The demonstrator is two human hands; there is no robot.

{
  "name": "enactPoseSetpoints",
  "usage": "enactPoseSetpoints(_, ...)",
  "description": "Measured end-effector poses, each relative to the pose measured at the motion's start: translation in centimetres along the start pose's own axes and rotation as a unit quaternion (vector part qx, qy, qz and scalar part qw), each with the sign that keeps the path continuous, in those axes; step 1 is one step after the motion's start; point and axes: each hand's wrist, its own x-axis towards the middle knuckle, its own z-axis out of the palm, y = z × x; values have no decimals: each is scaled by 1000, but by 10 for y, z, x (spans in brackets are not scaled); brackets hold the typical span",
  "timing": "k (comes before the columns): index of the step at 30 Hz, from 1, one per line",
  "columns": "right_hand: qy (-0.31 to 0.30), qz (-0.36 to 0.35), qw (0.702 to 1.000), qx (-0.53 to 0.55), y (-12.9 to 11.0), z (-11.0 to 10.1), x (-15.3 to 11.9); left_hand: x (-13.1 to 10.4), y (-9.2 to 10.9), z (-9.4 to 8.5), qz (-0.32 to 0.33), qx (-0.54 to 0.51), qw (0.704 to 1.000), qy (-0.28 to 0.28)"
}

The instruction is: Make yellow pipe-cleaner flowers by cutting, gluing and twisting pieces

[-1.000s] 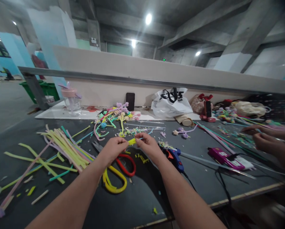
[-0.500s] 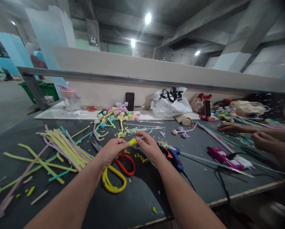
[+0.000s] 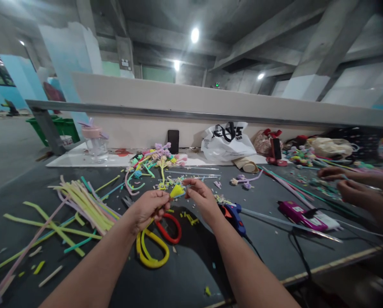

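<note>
Between the fingers of my left hand (image 3: 152,206) is a small yellow flower-like piece (image 3: 176,191), its flared, ragged end pointing up and right. My right hand (image 3: 201,196) is just right of the piece, thumb and forefinger slightly apart with a narrow gap to it. Below my left hand lie large scissors with one yellow handle (image 3: 153,248) and one red handle (image 3: 171,229), their blades partly hidden behind that hand. Short yellow scraps (image 3: 191,219) are scattered between my hands. To the right of my right hand lies a blue glue gun (image 3: 235,218).
A bundle of fuzzy pastel strips (image 3: 90,201) lies left. Finished-looking coloured flowers (image 3: 159,154) sit at the back, near a phone (image 3: 173,141), a clear jug (image 3: 95,145) and a white bag (image 3: 226,143). At right are a purple power strip (image 3: 302,217) and another person's hands (image 3: 352,186).
My right fingers have come off the yellow piece and sit a little apart from it. Its end now shows flared and tilted upward in my left hand.
</note>
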Motion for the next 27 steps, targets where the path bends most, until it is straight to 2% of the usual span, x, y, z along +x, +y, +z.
enactPoseSetpoints(6,-44,-7,997,59,-2,1,-2,-7,7,5,-31,-112,991,-70)
enactPoseSetpoints(9,-61,10,995,75,0,3,-3,-12,12,9,-16,-153,983,-98)
enactPoseSetpoints(12,-153,48,985,63,0,9,-6,-16,14,12,33,-192,974,-112)
enactPoseSetpoints(15,-259,92,959,74,0,17,-11,-15,14,15,80,-234,966,-72)
enactPoseSetpoints(17,-280,105,951,83,0,21,-13,-11,12,15,96,-243,965,-22)
enactPoseSetpoints(21,-277,107,952,77,-1,25,-15,-1,5,16,102,-238,965,34)
enactPoseSetpoints(24,-264,119,953,85,0,27,-15,4,-1,17,79,-226,970,48)
enactPoseSetpoints(27,-224,137,961,83,2,27,-13,6,-5,18,67,-223,971,53)
